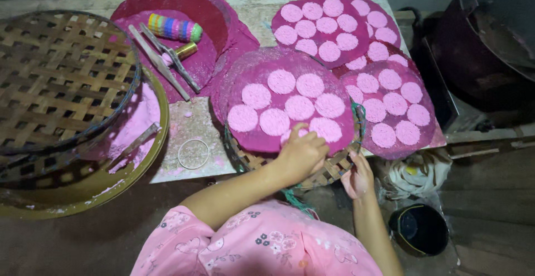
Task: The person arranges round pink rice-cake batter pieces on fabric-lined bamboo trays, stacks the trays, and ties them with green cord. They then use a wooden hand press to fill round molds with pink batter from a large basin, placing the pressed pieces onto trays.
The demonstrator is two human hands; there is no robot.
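Note:
A round woven bamboo tray [337, 165] lined with magenta cloth [251, 81] carries several flat pink round cakes [299, 107]. My left hand [302, 152] rests fingers-down on the near edge of the cloth, touching the nearest pink cake. My right hand [357, 178] grips the tray's near right rim from below. Both forearms reach forward from a pink flowered top.
Two more cloth-lined trays of pink cakes [326, 28] [390, 106] lie behind and right. At left sit a large woven sieve [56, 75] over a basin of pink powder [142, 117], metal blades [161, 59], a striped roller [174, 28] and a ring [193, 153]. Dark pot [421, 228] lower right.

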